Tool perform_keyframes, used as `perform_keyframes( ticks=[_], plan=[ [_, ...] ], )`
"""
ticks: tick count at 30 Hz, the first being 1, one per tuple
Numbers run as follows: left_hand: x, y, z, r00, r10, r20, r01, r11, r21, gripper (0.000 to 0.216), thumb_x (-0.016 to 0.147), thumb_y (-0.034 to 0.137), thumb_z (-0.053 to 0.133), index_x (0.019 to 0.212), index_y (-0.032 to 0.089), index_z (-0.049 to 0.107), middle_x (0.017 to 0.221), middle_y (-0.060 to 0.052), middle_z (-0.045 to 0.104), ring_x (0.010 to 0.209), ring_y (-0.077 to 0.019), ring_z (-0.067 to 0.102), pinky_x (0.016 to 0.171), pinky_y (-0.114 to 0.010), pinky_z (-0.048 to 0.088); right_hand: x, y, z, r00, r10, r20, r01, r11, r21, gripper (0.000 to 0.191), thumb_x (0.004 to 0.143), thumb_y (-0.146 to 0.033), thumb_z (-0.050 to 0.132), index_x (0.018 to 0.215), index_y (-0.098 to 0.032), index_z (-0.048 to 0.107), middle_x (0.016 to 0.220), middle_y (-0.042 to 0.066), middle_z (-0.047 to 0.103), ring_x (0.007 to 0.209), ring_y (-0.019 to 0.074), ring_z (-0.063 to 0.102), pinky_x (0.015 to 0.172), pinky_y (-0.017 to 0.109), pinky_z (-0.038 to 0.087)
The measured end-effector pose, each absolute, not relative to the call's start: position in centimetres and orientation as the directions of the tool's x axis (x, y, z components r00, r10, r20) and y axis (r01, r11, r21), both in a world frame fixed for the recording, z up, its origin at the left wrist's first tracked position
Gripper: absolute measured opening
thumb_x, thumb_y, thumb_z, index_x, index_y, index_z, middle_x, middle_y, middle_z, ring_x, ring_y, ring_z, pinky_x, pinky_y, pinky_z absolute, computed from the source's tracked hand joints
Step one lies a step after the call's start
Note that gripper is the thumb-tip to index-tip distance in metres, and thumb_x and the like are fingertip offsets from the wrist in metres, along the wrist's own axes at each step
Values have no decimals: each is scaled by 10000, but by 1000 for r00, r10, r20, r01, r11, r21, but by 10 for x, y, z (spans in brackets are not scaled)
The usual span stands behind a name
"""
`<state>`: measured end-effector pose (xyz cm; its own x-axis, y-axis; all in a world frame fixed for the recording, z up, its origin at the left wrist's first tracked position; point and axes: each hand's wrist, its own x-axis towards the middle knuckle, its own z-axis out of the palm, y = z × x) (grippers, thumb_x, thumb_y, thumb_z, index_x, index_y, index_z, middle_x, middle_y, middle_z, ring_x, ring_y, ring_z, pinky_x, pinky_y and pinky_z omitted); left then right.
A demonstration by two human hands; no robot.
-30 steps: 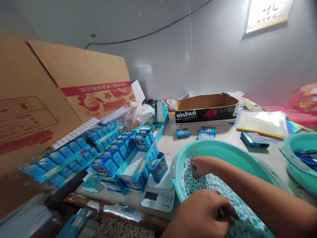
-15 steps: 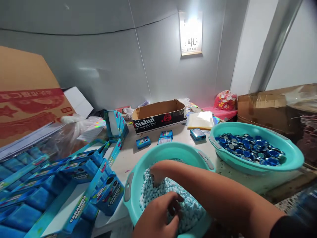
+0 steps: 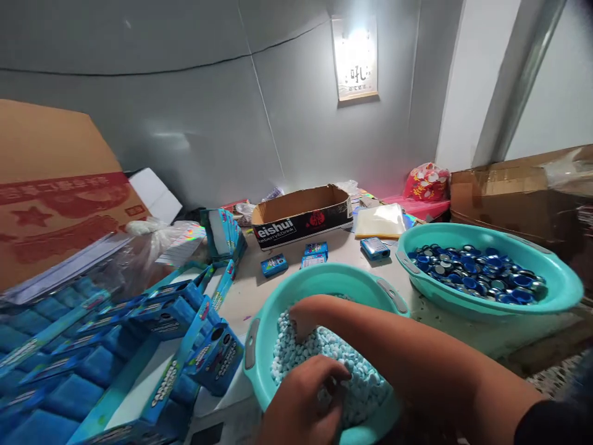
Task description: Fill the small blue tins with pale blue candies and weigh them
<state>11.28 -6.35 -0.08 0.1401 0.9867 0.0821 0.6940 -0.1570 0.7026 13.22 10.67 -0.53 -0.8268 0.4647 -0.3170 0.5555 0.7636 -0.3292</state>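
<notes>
A turquoise basin (image 3: 262,364) in front of me holds many small pale blue and white pellets (image 3: 294,355), which look like candies. My right hand (image 3: 304,318) reaches across the basin and dips into the pellets at its left side; the fingers are buried and hidden. Nearer to me, my left hand (image 3: 308,395) is held over the front of the basin with fingers curled round. What lies inside its grip, if anything, is too dark and covered to make out. My right forearm passes just beyond the left hand.
A second turquoise basin (image 3: 563,287) at the right holds blue and silver tins or lids (image 3: 467,266). Blue display boxes (image 3: 162,383) of packets crowd the left. Several small blue packs (image 3: 274,264) and a black-sided carton (image 3: 301,230) stand behind the basin. A large cardboard box (image 3: 60,204) rises far left.
The view has turned slightly, so things at table level sit a little further right. Both hands keep nearly the same places at the basin.
</notes>
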Motion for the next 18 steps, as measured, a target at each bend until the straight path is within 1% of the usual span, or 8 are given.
perform_keyframes(
  ticks=[3,6,8,10,13,14,16,18],
  plan=[
    [113,-63,-2,143,984,102,682,-173,710,329,744,75,559,989,246,697,963,-11,701,930,-167,643,854,-285,481,137,100,3,-806,478,-350,578,765,-286,175,574,-131,852,683,-223,751,658,42,663,774,262,674,766,361,550],
    [115,-64,-2,130,983,132,673,-185,716,434,724,61,578,1068,298,695,991,5,701,946,-166,642,863,-288,477,144,100,9,-825,476,-303,551,795,-252,180,600,-160,843,736,-237,754,710,40,681,762,242,668,752,342,538],
    [118,-66,-1,116,983,144,677,-184,713,431,755,104,586,1111,325,688,999,10,704,897,-161,649,822,-280,485,149,100,18,-845,504,-176,534,809,-247,216,609,-189,838,803,-236,754,765,35,698,760,225,663,727,315,521],
    [122,-69,2,113,983,142,673,-181,718,383,803,167,584,1129,338,686,1015,16,716,857,-159,657,785,-279,493,158,98,34,-850,526,-21,514,820,-253,238,706,-231,768,942,-216,738,848,43,711,785,213,660,713,297,496],
    [123,-74,7,110,973,202,621,-226,750,350,832,185,574,1123,337,696,1023,29,732,878,-154,667,828,-281,504,191,101,61,-837,538,101,502,828,-249,255,904,-283,539,1105,-173,653,932,90,710,792,197,654,694,298,477],
    [119,-76,9,85,964,251,605,-251,756,343,837,175,570,1112,330,703,1022,28,733,908,-153,666,860,-282,503,210,108,67,-809,558,185,508,822,-258,280,953,-328,460,1133,-191,625,1021,109,702,849,198,654,745,311,479],
    [104,-80,12,5,934,358,623,-283,729,336,846,148,549,1096,304,711,1022,13,732,961,-158,657,901,-293,498,261,132,68,-668,611,426,543,791,-282,262,963,-389,416,986,-258,641,1070,123,703,899,209,652,851,344,460],
    [74,-85,17,-124,882,455,711,-241,660,308,854,150,530,1070,265,718,1011,-14,734,964,-176,654,896,-321,502,326,166,53,-599,664,448,656,728,-201,300,926,-467,428,935,-296,675,1033,171,712,873,241,661,853,392,441]
  ],
)
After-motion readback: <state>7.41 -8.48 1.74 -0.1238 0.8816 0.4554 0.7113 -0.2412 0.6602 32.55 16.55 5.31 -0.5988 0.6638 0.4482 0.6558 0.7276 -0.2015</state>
